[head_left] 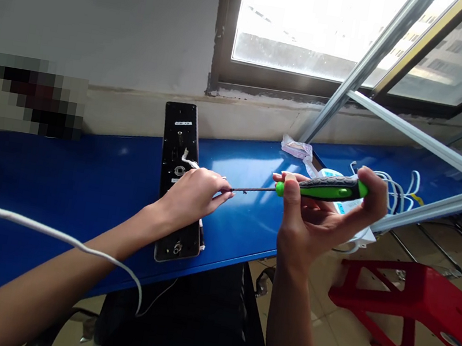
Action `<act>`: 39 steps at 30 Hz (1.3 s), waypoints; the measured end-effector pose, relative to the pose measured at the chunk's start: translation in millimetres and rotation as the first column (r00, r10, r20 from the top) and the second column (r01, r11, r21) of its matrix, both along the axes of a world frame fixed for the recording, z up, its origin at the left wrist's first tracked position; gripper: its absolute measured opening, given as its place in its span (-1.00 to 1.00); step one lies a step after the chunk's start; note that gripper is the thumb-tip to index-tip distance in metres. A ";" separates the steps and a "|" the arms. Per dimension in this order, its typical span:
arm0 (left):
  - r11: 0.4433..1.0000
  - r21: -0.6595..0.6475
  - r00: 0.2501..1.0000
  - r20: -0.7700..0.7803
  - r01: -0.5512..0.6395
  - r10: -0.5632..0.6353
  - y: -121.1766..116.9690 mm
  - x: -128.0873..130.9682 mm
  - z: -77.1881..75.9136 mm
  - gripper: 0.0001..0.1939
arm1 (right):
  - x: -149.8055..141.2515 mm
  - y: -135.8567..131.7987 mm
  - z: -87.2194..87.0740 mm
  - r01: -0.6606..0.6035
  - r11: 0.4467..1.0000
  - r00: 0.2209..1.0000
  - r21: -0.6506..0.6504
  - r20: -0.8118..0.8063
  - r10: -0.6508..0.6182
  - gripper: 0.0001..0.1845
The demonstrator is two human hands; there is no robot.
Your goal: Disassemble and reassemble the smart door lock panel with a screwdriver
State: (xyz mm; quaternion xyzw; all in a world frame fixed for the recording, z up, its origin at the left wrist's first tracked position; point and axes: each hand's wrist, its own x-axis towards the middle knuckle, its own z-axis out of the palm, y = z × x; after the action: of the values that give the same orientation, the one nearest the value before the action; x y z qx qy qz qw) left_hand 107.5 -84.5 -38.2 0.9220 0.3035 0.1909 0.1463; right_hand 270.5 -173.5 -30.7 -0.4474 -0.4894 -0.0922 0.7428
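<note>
In the head view I see two bare hands over a blue table (80, 184). My left hand (192, 196) is on a long black plate (179, 129). Its fingers are pressed together and point right. The hand covers the middle of the plate. A small white wire (189, 162) comes out from the plate just above the hand. I cannot tell if the fingers pinch anything.

My right hand (319, 222) is to the right of the plate, in the air. It pinches a screwdriver (329, 188) with a green and black handle, and the fingers and thumb wrap around the handle.

The screwdriver lies long ways from right to left, almost flat. Its thin shaft points left, at the plate and my left fingertips. The tip is just beside those fingertips, but I cannot tell if it touches them. The plate lies on the table with its long side running away from me, so the shaft comes across it. My left hand is nearer the plate.

A white cable (30, 223) hangs over my left arm. White wires (395, 190) and a paper packet (299, 147) lie on the table to the right. A red stool (402, 311) stands on the floor, and a window (306, 27) is ahead.
</note>
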 end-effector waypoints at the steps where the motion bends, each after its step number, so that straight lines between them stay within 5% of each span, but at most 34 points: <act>1: 1.000 -0.019 0.999 0.035 -0.013 0.014 -2.8 -5.9 1.1 -0.79 | -4.7 -0.7 0.7 -0.008 1.000 1.000 0.006 -0.001 0.008 -0.39; 8: 0.979 -0.193 0.933 0.337 -0.061 0.125 -23.7 -43.1 -1.4 -0.85 | -41.7 -10.4 7.0 -0.069 0.996 0.998 0.053 -0.007 0.069 -0.43; 13: 0.961 -0.249 0.888 0.408 -0.117 0.214 -39.8 -66.1 -11.7 -0.87 | -61.1 -18.3 8.9 -0.114 0.991 0.993 0.074 -0.016 0.116 -0.42; 29: 0.980 -0.199 0.908 0.410 -0.003 0.086 -54.2 -96.7 -30.4 -0.91 | -66.1 -23.4 -9.5 -0.184 0.978 0.981 -0.098 -0.072 0.177 -0.32; 34: 0.977 -0.202 0.878 0.453 -0.064 0.151 -73.0 -105.1 -49.6 -0.90 | -71.1 -32.7 -13.5 -0.283 0.945 0.958 -0.166 0.005 0.287 -0.24; 39: 0.981 -0.071 0.826 0.529 -0.183 0.193 -89.6 -113.6 -70.7 -0.90 | -82.9 -37.4 -16.7 -0.439 0.881 0.875 -0.179 0.138 0.464 -0.19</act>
State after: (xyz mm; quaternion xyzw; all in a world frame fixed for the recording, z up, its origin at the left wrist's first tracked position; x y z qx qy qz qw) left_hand -6.2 -174.1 -108.8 0.7969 0.3417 0.4504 0.2131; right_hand 187.6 -210.9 -47.4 -0.3623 -0.6496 0.0795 0.6636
